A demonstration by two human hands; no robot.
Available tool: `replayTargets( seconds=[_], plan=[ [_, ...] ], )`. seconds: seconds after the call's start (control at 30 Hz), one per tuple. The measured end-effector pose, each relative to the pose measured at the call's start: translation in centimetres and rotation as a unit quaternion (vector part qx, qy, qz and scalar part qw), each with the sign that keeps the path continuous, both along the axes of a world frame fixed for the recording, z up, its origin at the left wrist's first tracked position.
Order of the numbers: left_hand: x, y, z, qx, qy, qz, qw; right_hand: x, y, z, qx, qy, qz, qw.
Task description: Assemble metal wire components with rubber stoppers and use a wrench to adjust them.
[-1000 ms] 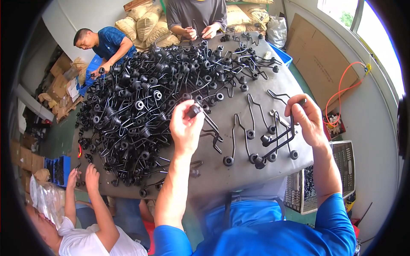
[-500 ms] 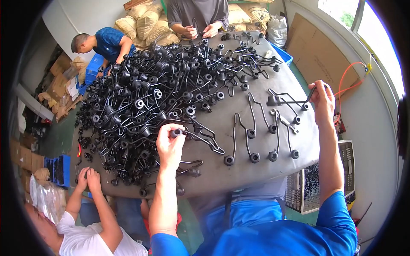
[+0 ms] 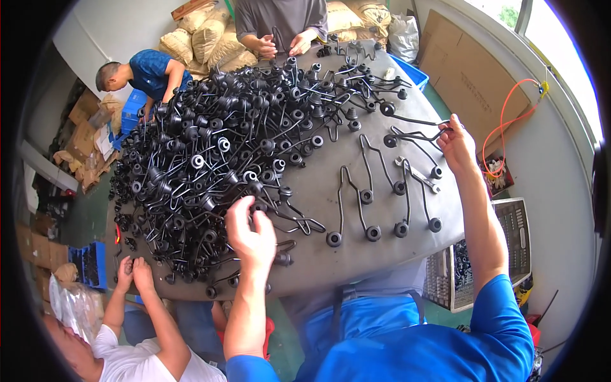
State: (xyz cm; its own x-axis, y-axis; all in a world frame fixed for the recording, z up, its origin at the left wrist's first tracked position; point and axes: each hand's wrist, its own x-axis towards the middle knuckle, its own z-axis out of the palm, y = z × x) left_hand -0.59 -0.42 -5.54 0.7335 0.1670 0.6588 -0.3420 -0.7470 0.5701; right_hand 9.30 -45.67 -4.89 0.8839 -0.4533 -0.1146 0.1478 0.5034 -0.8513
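- The right hand's (image 3: 457,145) fingers pinch a black wire part (image 3: 387,109) near its bend, over the surface (image 3: 312,270), probably leaving its knobbed ends (image 3: 390,141) free
- The left hand's (image 3: 252,239) fingers stand parted at the pile's (image 3: 203,137) edge; contact I cannot tell
- Laid-out parts (image 3: 373,233) sit apart, likely against tangling
- A wrench (image 3: 420,176) lies among them, somewhat in the way; another person's hands (image 3: 263,46) are beyond the pile

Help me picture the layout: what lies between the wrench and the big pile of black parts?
Bent black wire parts lie there on the grey table, the head view shows.
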Motion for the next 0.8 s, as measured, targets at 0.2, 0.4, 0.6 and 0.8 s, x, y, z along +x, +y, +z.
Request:
replayTargets(
  seconds=[0.2,0.4,0.6,0.8],
  plan=[
    [-2.1,-11.4,-1.9,0.071,0.101,-0.225,0.966,1.1,4.1,2.4,-0.031,-0.018,0.086,0.996],
    [-0.6,-13.3,-5.2,0.075,0.170,-0.157,0.970,2.4,5.1,4.5,-0.166,0.022,0.104,0.980],
    [-2.2,-10.7,-5.0,0.048,0.148,-0.120,0.981,6.9,2.2,3.6,-0.273,0.091,0.081,0.954],
    [-3.3,-10.7,-4.9,0.032,0.185,-0.122,0.975,11.3,1.6,2.5,-0.331,0.199,0.130,0.913]
  ],
)
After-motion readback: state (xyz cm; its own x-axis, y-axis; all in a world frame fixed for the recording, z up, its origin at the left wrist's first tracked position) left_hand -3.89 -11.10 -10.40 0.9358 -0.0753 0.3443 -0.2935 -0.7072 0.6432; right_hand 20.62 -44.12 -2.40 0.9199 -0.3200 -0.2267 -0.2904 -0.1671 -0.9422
